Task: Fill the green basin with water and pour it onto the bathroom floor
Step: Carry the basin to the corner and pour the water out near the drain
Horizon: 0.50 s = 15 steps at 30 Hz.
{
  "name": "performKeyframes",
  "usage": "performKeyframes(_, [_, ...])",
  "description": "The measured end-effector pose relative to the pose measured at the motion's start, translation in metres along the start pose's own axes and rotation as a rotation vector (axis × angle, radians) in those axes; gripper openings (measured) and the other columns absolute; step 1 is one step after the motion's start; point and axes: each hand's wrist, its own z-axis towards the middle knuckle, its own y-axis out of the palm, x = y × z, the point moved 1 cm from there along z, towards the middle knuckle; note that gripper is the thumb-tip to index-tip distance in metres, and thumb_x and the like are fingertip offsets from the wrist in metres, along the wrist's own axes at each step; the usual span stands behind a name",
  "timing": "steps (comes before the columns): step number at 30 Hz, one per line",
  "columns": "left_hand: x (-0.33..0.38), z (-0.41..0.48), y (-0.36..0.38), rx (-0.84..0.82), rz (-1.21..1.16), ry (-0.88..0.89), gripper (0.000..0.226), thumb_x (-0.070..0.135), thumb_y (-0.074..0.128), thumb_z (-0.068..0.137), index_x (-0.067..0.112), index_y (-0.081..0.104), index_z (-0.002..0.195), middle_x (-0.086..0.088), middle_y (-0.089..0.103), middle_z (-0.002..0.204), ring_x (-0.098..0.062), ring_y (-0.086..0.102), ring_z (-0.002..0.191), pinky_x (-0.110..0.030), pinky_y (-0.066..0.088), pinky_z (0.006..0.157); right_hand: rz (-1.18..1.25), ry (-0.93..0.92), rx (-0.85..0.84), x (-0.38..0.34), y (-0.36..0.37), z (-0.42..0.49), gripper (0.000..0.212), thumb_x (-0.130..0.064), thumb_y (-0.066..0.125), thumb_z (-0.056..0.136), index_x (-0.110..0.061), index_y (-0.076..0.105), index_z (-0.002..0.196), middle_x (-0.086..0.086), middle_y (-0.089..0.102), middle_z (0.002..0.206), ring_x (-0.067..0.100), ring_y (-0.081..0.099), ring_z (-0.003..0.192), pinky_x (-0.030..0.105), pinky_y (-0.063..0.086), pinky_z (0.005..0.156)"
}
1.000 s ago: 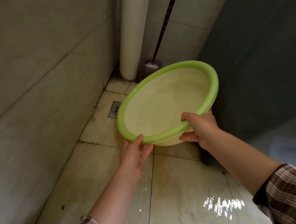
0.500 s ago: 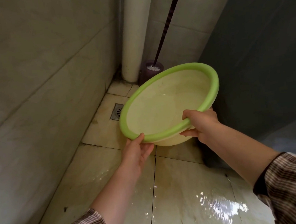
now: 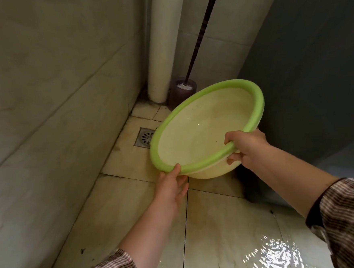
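Gripping the green basin (image 3: 203, 132), left hand (image 3: 171, 188) and right hand (image 3: 246, 147) hold its far rim highest.

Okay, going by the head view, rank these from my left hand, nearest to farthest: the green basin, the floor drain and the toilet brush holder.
1. green basin: touching, since the left hand holds its near rim.
2. floor drain: set low, just past the basin's left edge.
3. toilet brush holder: in the far back corner.
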Motion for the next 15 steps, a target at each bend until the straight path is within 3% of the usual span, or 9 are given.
performKeyframes(6, [0.0,-0.008,0.0,0.015,0.09,-0.002,0.033,0.023,0.059,0.092,0.022,0.05,0.123,-0.005,0.06,0.123,-0.017,0.059,0.097,-0.028,0.048,0.068,-0.035,0.006,-0.017,-0.002,-0.005,-0.008,0.075,0.004,0.065,0.075,-0.022,0.039,0.14,0.005,0.045,0.093,0.029,0.054,0.075,0.036,0.059,0.056])
performKeyframes(15, [-0.001,-0.011,-0.002,-0.005,0.108,-0.012,0.034,0.024,0.058,0.092,0.023,0.05,0.125,0.002,0.059,0.11,-0.016,0.058,0.1,-0.033,0.045,0.083,-0.062,-0.012,-0.004,-0.003,-0.006,-0.011,0.074,0.004,0.064,0.074,-0.024,0.041,0.138,0.005,0.049,0.096,0.03,0.057,0.079,0.03,0.056,0.043])
